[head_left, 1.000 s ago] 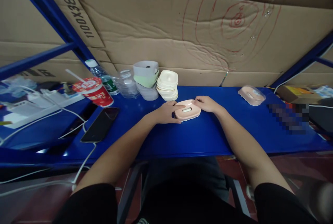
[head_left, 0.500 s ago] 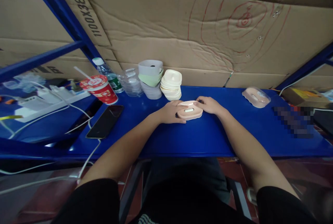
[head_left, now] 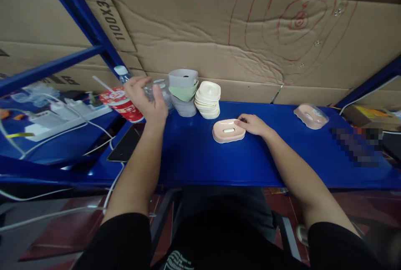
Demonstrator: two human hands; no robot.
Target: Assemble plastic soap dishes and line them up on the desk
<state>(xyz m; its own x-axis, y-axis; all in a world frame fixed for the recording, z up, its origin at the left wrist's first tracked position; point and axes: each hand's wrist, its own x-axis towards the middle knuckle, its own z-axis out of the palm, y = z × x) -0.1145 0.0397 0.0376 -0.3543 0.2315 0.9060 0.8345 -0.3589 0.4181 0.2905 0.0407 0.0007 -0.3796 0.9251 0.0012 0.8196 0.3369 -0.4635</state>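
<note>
A pale pink soap dish point(head_left: 228, 131), oval with a small slot in its floor, rests on the blue tabletop. My right hand point(head_left: 252, 124) grips its right rim, fingers at the far edge. My left hand point(head_left: 145, 96) is raised at the left, thumb and fingers apart and holding nothing. It appears in front of a water bottle point(head_left: 121, 72) and beside some clear plastic covers point(head_left: 164, 90), partly hiding both. Right of the covers stands a stack of grey and green dishes point(head_left: 184, 92), then a stack of cream-coloured dishes point(head_left: 208, 100).
Another pink dish point(head_left: 310, 116) with a clear cover sits at the right. A red paper cup point(head_left: 125, 109) with a straw, a black phone point(head_left: 125, 146) and a white power strip point(head_left: 46, 126) with cables are at the left. Cardboard point(head_left: 188, 23) walls the back.
My left hand has let go of the pink soap dish and moved left and up, opening toward the clear covers. My right hand stays at the dish's rim.
</note>
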